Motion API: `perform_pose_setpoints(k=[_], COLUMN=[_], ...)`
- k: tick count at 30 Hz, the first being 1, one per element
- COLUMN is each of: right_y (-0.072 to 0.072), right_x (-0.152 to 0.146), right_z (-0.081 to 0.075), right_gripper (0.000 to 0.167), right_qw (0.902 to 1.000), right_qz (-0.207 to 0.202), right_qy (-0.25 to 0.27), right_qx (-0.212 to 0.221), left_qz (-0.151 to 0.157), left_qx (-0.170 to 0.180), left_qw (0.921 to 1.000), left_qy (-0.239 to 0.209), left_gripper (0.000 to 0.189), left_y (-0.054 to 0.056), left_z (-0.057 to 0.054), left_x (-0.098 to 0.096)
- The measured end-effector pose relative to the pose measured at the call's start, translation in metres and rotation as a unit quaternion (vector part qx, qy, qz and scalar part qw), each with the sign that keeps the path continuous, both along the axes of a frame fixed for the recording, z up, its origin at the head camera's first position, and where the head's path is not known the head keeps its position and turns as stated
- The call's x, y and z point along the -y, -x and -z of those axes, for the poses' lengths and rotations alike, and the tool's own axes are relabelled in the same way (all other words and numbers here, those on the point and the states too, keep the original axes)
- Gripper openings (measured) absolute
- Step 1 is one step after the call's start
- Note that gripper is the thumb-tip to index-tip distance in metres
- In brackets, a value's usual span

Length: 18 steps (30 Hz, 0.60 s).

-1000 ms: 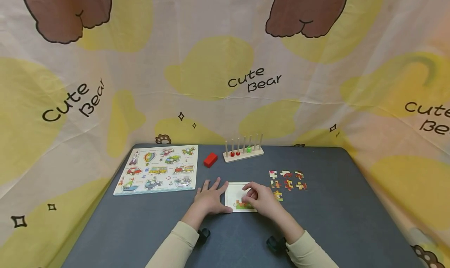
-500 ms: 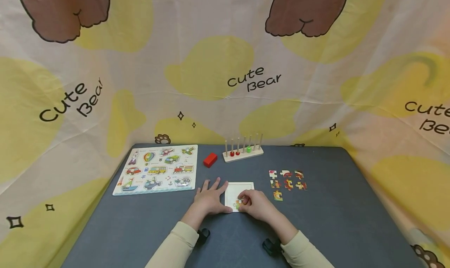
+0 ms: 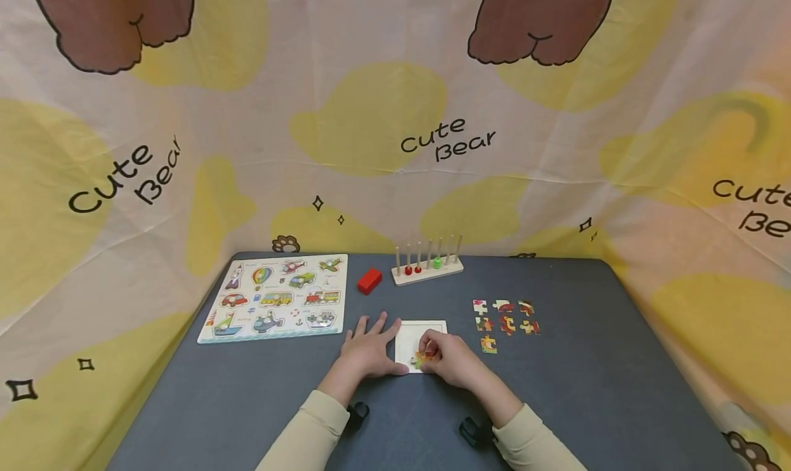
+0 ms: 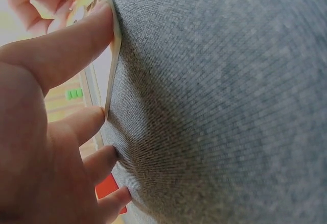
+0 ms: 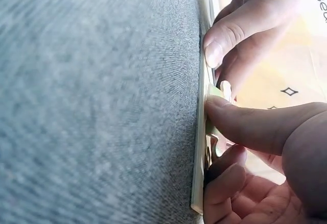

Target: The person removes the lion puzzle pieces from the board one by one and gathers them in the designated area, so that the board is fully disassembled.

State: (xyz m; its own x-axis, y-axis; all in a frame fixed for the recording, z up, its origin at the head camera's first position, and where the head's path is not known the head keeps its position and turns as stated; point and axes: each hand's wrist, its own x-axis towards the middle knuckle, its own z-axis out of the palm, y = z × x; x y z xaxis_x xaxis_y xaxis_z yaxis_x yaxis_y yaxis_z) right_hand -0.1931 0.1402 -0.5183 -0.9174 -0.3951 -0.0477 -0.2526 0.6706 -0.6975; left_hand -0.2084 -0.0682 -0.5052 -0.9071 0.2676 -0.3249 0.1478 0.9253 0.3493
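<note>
A small white puzzle tray (image 3: 420, 327) lies in front of the person in the head view. The left hand (image 3: 369, 353) spreads along its left side, thumb at the near corner and index finger at the far one. Over the tray's near part, the right hand (image 3: 454, 361) pinches a jigsaw piece (image 3: 428, 355), which the fingers partly cover. In the right wrist view, the thumb presses at green-edged jigsaw pieces (image 5: 215, 90) that stand slightly tilted above the tray rim (image 5: 198, 188). Other pieces inside the tray are hidden by the right hand.
Several loose jigsaw pieces (image 3: 507, 325) lie in rows right of the tray. A vehicle picture board (image 3: 274, 299) is at the left. Behind the tray are a red block (image 3: 369, 281) and a wooden peg stand (image 3: 428, 272) with red and green beads.
The right hand has moved left and slightly nearer the body over the tray, then stayed there with small finger movements. The left hand has kept its place.
</note>
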Motion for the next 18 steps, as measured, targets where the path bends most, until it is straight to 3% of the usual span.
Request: perform_pose_setpoints(k=[11, 18], right_y=[0.0011, -0.0005], right_x=[-0.0067, -0.0075], right_z=[0.0039, -0.0027], right_gripper=[0.005, 0.007], right_qw=[0.9991, 0.9982], right_qz=[0.004, 0.032], right_qy=[0.037, 0.051], right_qx=[0.021, 0.006], left_qz=[0.000, -0.002], left_qx=[-0.001, 0.000], left_qw=[1.0000, 1.0000], left_qy=[-0.004, -0.003], left_gripper=[0.096, 0.096], left_y=[0.0001, -0.0011], left_z=[-0.0009, -0.0020], left_x=[-0.0005, -0.0001])
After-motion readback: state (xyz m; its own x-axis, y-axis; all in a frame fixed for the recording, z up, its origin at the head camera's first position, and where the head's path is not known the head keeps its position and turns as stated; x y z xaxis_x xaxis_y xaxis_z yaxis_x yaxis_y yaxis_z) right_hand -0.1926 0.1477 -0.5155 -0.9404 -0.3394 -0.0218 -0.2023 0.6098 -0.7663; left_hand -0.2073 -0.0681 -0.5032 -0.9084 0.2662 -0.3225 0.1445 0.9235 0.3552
